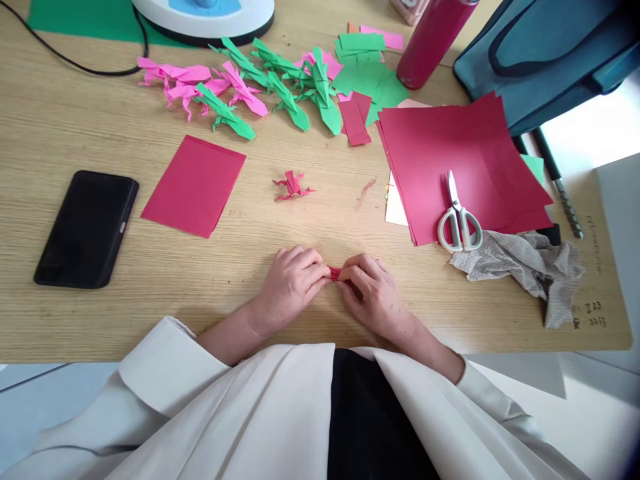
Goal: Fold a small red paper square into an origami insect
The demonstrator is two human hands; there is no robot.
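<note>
My left hand [291,283] and my right hand [373,293] meet at the near edge of the wooden table [60,133]. Both pinch a small folded piece of red paper [335,273] between their fingertips; most of it is hidden by the fingers. A finished small red origami figure [291,186] lies on the table a little beyond my hands. A loose red sheet [195,185] lies to its left.
A black phone [87,228] lies at the left. Several pink and green origami figures [270,83] lie at the back. A stack of red sheets [465,160] with white scissors [457,220] sits at the right, beside a crumpled cloth [530,263], a red bottle [433,40] and a blue bag [545,53].
</note>
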